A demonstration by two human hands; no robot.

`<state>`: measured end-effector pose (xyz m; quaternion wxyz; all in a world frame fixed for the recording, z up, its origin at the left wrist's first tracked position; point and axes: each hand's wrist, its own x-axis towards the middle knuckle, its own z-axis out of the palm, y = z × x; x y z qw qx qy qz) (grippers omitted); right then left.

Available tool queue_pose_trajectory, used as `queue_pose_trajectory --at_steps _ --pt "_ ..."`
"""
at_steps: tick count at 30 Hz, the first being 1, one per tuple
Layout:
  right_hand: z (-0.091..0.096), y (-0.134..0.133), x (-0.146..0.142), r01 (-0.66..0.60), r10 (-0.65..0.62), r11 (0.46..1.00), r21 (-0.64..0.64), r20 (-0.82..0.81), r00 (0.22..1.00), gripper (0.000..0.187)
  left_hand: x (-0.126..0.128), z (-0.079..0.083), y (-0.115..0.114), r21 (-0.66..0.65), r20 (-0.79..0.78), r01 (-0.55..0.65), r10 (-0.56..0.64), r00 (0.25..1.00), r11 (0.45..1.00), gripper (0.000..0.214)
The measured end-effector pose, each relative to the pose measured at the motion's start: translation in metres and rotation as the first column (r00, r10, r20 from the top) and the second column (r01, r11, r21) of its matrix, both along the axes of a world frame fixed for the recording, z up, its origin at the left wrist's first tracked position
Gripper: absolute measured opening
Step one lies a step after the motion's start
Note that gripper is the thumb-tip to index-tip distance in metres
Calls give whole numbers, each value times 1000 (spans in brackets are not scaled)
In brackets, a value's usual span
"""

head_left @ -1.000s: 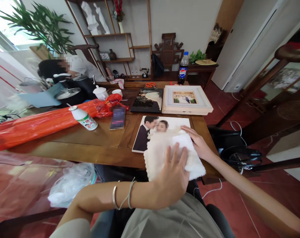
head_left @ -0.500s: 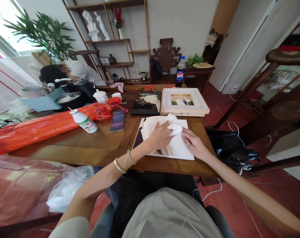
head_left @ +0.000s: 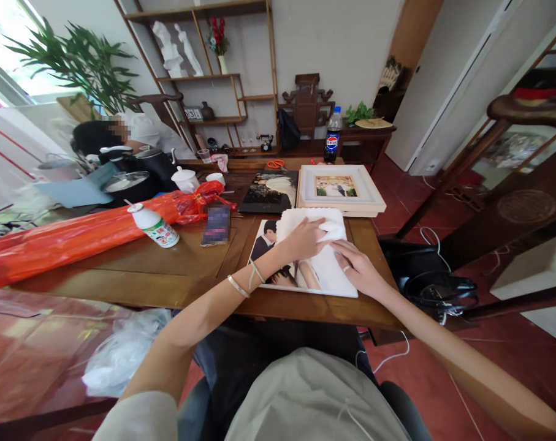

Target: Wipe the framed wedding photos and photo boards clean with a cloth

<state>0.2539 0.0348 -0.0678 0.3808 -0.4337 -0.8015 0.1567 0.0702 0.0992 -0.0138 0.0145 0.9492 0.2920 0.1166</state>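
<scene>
A photo panel (head_left: 263, 244) with a thin white edge lies flat on the wooden table, showing a person in a dark suit and part of a second person. Spread over its upper part is a white cloth (head_left: 336, 219) with a scalloped edge, bunched near the middle. My left hand (head_left: 306, 237) presses on this cloth, a fold of it gathered at the fingers. On the panel's right side rests my right hand (head_left: 358, 268), fingers stretched out flat, their tips close to the cloth's bunched part. Both hands cover some of the picture.
Behind the panel lie a dark photo panel (head_left: 265, 199) and a white-framed photo (head_left: 372, 193). To the left are a phone (head_left: 216, 225), a white bottle (head_left: 154, 225) and a long red-wrapped bundle (head_left: 84, 236). A cola bottle (head_left: 333, 136) stands farther back. Another person's head (head_left: 94, 139) shows at left.
My left hand has slid to the right and slightly up with the cloth, uncovering the suited figure on the panel's left. My right hand stays at the right side.
</scene>
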Motion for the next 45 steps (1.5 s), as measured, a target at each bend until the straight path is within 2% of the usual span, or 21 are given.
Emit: queue_pose_trajectory --at_steps 3,10,13,16,19,26,29,32,38,40,42,45 --pt "-3 1 0 17 -17 1000 -6 -16 1000 37 -24 -3 -2 -2 -41 -88 88 995 996 33" --pt "-3 0 -1 5 -5 1000 3 -21 1000 38 -86 -2 -1 -47 -49 -154 152 987 987 32" --pt "-4 1 0 4 -4 1000 5 -18 1000 38 -100 -5 0 -35 -55 -198 196 979 980 35" --pt "-4 1 0 5 -5 1000 5 -9 1000 39 -100 -6 -9 -28 -70 -186 184 980 982 37" --pt "-4 1 0 5 -5 1000 -1 -3 1000 39 -93 -1 -35 -39 -112 -121 116 987 992 33" --pt "0 0 0 -4 4 999 -39 11 1000 40 -75 10 -135 -105 -153 115 -131 980 988 25" --pt "0 0 1 4 -3 998 -58 22 1000 39 -73 10 -151 -99 -138 132 -145 980 986 27" --pt "-1 1 1 3 -2 999 -33 31 1000 40 -80 9 -134 -115 -129 80 -95 987 990 24" --pt "-5 2 0 0 0 1000 1 29 1000 40 -101 7 -48 -36 -129 -153 147 981 988 32" --pt "-5 2 0 3 -3 1000 -1 27 1000 40 -104 5 -28 4 -110 -207 206 972 978 37" --pt "-5 1 0 4 -4 1000 -5 25 1000 40 -103 1 -18 60 -98 -240 245 965 969 39" --pt "-4 1 0 6 -6 1000 -11 24 1000 39 -102 -4 -20 114 -149 -239 254 956 964 36"
